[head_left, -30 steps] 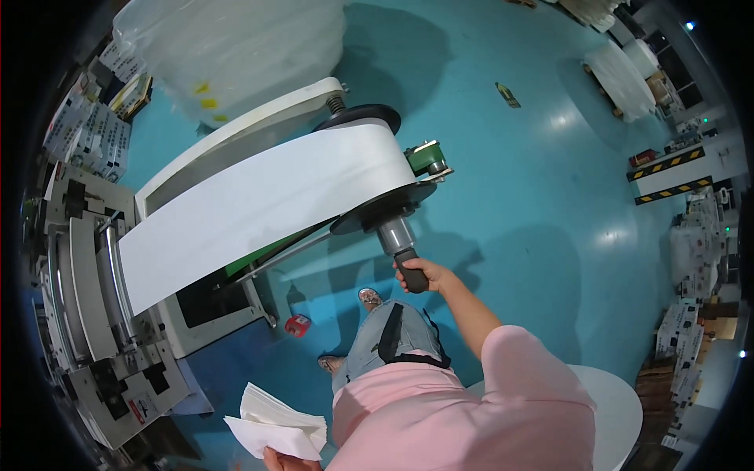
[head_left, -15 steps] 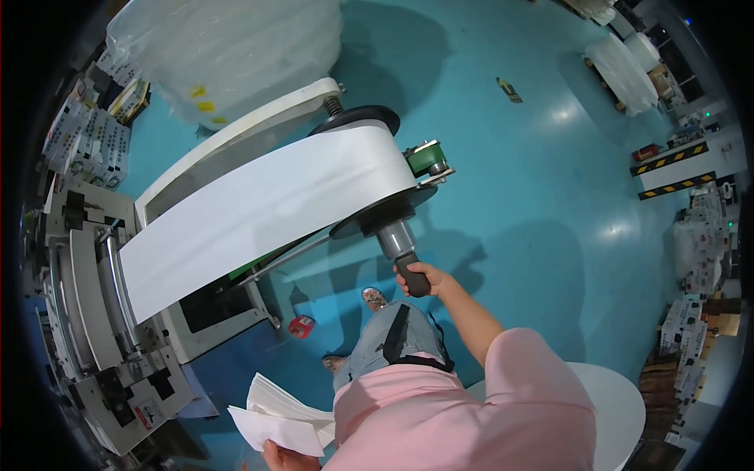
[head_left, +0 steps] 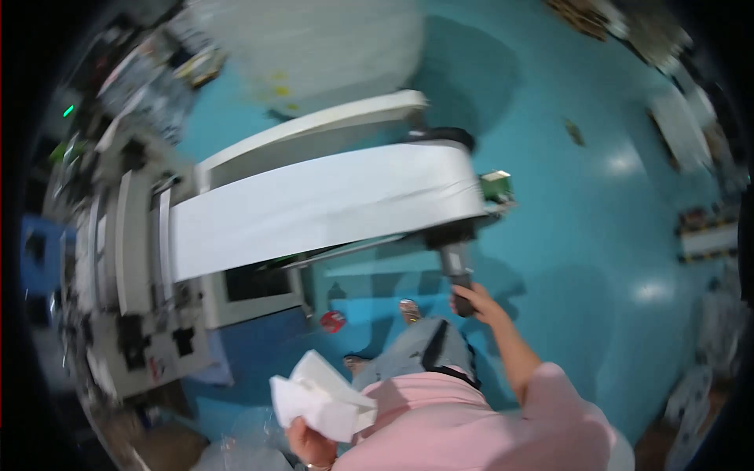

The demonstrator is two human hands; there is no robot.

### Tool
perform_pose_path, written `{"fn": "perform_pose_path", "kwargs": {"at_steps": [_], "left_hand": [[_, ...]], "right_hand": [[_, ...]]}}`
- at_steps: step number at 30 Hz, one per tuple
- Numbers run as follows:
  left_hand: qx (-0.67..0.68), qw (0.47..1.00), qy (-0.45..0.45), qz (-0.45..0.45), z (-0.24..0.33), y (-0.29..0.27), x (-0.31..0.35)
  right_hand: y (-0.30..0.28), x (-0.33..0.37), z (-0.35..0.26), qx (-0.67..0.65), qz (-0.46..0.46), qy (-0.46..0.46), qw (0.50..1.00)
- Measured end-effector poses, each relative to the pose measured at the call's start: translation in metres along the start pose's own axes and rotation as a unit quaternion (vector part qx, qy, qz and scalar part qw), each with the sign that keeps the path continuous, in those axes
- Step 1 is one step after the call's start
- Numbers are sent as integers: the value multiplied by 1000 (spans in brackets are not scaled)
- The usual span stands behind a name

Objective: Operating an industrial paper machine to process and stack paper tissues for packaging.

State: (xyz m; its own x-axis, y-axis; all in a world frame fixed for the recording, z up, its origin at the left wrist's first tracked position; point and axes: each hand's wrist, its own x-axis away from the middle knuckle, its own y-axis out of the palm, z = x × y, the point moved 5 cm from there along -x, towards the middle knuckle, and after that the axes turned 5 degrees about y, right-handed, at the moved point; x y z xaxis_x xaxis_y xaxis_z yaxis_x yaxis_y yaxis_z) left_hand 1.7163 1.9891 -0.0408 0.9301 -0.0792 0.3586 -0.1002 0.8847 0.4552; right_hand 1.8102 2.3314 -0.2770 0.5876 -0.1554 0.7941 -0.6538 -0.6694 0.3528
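Note:
A wide white web of paper [head_left: 322, 212] runs from the machine on the left to a roll on a shaft between black discs. On the near end of that shaft is a grey metal collar [head_left: 455, 259] with a dark handle [head_left: 465, 304]. My right hand [head_left: 481, 302] is closed round this handle, arm stretched out. Low and left, my left hand [head_left: 310, 443] grips a bunch of white paper sheets [head_left: 322, 396], some folded and fanned out. Motion blurs the picture, so the fingers' details are soft.
The machine [head_left: 141, 259] with metal rollers fills the left side. A curved white arm [head_left: 314, 122] reaches behind the web. Beyond it stands a large plastic-wrapped bundle [head_left: 338, 47]. A red round object [head_left: 333, 321] lies on the blue-green floor [head_left: 581, 259] near my feet.
The whole view has swung, so the machine and web sit further right and flatter. My left hand has come up with the paper sheets. My right hand stays on the handle.

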Motion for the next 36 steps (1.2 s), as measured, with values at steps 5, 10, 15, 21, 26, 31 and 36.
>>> {"fn": "perform_pose_path", "kwargs": {"at_steps": [5,10,15,21,26,31,36], "left_hand": [[26,998,-36,-33,-9,-2,-4],[23,999,-38,0,-4,-12,9],[27,999,-43,11,-5,-13,2],[19,997,-71,-2,-8,-8,-10],[32,995,-93,-35,-8,2,-18],[75,993,-87,-30,-5,-1,-18],[79,993,-87,-12,-1,-7,-17]], "right_hand": [[-57,-31,44,-222,-191,22,956],[-41,-35,41,-225,-298,21,928],[-36,-31,33,-220,-270,31,937],[-10,5,-7,157,195,-82,965],[-14,9,-8,95,91,-49,990],[-21,-11,17,-208,-134,29,969],[-16,0,0,121,170,-61,976]]}}
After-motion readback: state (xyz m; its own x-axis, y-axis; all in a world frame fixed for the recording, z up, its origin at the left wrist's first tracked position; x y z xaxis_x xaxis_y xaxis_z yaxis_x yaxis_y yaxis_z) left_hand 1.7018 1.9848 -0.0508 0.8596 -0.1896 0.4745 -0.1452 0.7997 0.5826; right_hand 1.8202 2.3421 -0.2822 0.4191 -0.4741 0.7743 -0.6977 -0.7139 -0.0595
